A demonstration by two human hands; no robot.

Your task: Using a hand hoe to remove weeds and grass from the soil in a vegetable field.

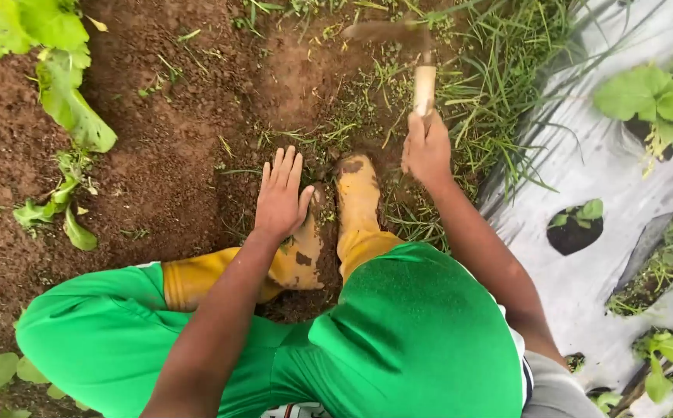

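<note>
Hoe handle (424,89), pale wood, short visible section, upright in the right hand (427,151) at upper centre; hoe head (387,31) blurred above it, dark, over grassy soil, shape unclear.

Soil bed (174,131) fills left and centre, reddish-brown, loose, clumpy. Plastic mulch sheet (584,178) covers the right side, grey-white, with planting holes; one dark hole (574,232) holds a small green seedling (588,210). Green shorts (398,333) across the bottom, person crouching, both knees bent. Grass strip (491,85) runs between bare soil and plastic sheet, thin long blades, some lying cut around the boots. Leafy plants (58,77) at the left edge, broad light-green leaves, some limp on the dirt. Another leafy plant (662,97) on the sheet, top right.

Yellow rubber boots (358,193), mud-stained, planted on the soil at centre, toes pointing up-frame; the left boot (302,259) partly hidden under the left hand.

Left hand (281,197): empty, palm down, fingers straight and slightly spread, resting over the left boot top, just beside the right boot. Right hand: fingers wrapped tight round the lower end of the hoe handle, knuckles toward camera, arm extended forward, near the grass strip edge.
</note>
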